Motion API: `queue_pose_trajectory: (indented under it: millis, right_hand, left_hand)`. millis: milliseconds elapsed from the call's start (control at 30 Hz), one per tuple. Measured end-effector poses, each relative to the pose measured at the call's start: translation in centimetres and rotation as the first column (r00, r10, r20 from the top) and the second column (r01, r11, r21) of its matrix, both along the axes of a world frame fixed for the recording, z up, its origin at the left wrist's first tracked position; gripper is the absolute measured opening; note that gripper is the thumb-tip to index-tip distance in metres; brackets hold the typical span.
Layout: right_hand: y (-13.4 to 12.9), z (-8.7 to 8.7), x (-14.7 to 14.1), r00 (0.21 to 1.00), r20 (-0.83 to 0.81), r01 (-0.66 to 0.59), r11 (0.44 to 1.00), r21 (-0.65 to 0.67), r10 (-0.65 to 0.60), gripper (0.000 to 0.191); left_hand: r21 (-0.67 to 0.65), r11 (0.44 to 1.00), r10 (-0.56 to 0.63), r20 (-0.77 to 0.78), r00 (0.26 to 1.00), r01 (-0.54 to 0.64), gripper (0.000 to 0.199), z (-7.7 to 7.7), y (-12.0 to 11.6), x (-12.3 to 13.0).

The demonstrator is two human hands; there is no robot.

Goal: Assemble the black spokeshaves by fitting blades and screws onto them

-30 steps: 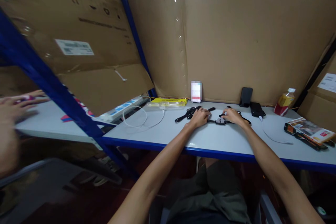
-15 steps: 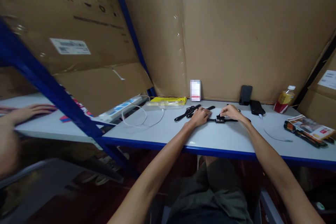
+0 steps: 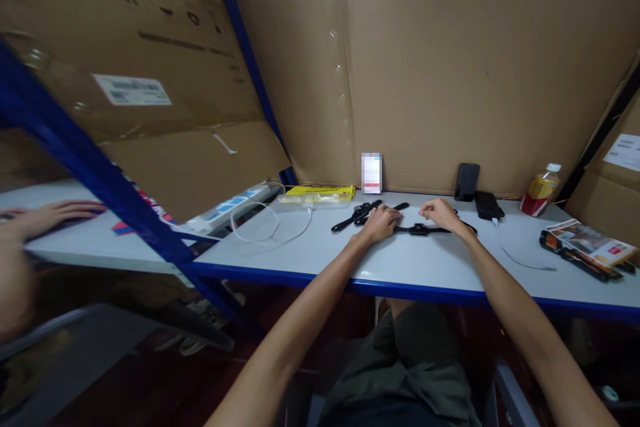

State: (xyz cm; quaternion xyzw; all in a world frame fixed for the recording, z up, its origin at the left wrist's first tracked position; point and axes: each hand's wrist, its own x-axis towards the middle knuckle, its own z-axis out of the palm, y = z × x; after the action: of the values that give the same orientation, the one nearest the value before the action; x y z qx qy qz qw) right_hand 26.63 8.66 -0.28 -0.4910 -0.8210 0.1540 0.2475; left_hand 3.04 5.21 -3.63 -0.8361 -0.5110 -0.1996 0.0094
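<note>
On the white table lies a black watch-like device [image 3: 418, 230], with a small square body and a strap running out to each side. My left hand [image 3: 383, 223] rests over the left end of its strap, fingers bent around it. Just above the device's right strap hovers my right hand [image 3: 440, 213], its fingertips pinched together and apart from the body. Anything tiny between those fingertips is too small to see. Beside my left hand is a pile of black straps [image 3: 345, 222], partly hidden by the hand.
At the back a lit phone [image 3: 371, 173] leans on the cardboard; a dark phone [image 3: 467, 181] and a black device with a white cable [image 3: 487, 205] are rightward. A bottle [image 3: 541, 190] and packets [image 3: 593, 243] lie right. A co-worker's hand [image 3: 60, 213] is far left.
My right hand has lifted off the device's body. The small black piece that stood up under its fingers no longer shows there. My left hand has stayed in place.
</note>
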Motion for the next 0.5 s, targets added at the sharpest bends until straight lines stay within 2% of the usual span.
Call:
queue_pose_trajectory:
  millis: [167,367,500]
  right_hand:
    - [-0.5,0.1,-0.4,0.989,0.033,0.14,0.986,0.091,-0.144,0.019]
    - [-1.2,-0.1,-1.0,0.982,0.124,0.131,0.985,0.114,-0.145,0.019]
    - [-1.3,-0.1,-1.1,0.974,0.159,0.14,0.982,0.124,-0.159,0.021]
  left_hand:
    - [-0.026,0.999,-0.033,0.043,0.999,0.034,0.048,0.2,0.1,0.2]
    - [-0.043,0.998,-0.031,0.087,0.996,0.035,0.048,0.1,0.2,0.1]
    - [-0.001,1.0,0.03,0.094,0.995,-0.03,0.041,0.0,0.1,0.2]
